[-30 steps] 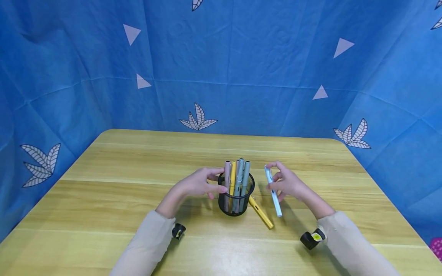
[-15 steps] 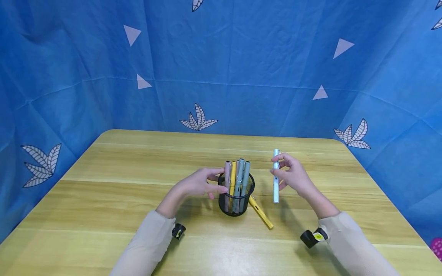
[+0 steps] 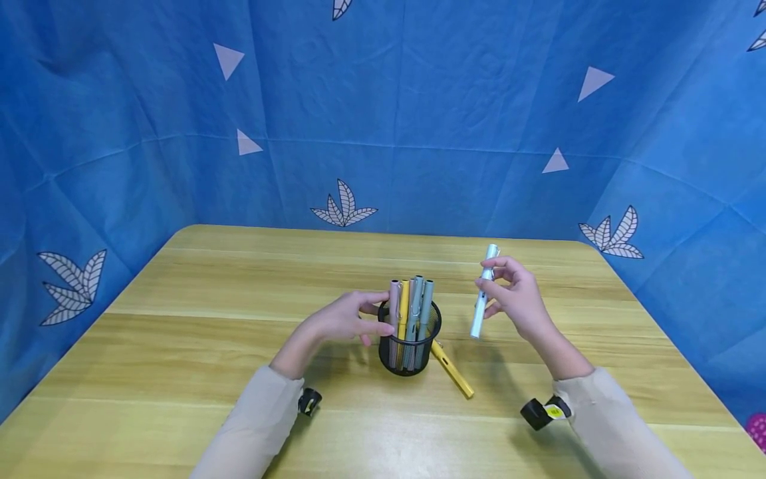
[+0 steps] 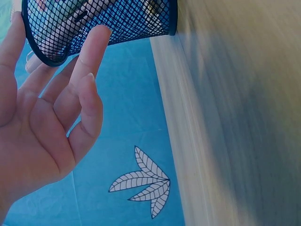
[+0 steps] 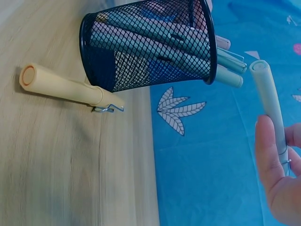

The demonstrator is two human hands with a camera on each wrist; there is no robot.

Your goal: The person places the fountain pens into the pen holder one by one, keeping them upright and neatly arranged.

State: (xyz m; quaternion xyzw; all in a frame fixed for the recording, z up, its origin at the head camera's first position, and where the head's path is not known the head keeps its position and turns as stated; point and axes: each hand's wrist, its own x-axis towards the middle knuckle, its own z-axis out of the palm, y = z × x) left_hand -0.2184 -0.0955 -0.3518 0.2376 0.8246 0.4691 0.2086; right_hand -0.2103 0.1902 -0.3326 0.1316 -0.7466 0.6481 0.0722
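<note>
A black mesh pen holder (image 3: 385, 356) stands upright on the table with several capped pens in it: a light purple pen (image 3: 394, 294), a yellow one and blue-green ones. My left hand (image 3: 344, 318) holds the holder's left side, thumb at the front of the rim and fingers behind; its lower fingers (image 4: 91, 56) show against the mesh in the left wrist view. To the right, my right hand (image 3: 516, 297) pinches a light blue pen (image 3: 479, 316) between thumb and fingers. That pen is raised off the table, tilted, its clip near the fingers.
A yellow pen (image 3: 453, 371) lies on the table just right of the holder, its clip end close to the base. The wooden table (image 3: 251, 279) reaches back to a blue cloth backdrop (image 3: 455, 179) with leaf and triangle prints.
My right hand has moved up and to the right with the light blue pen, whose top has swung from left-leaning to right-leaning. My left hand and the holder have stayed put.
</note>
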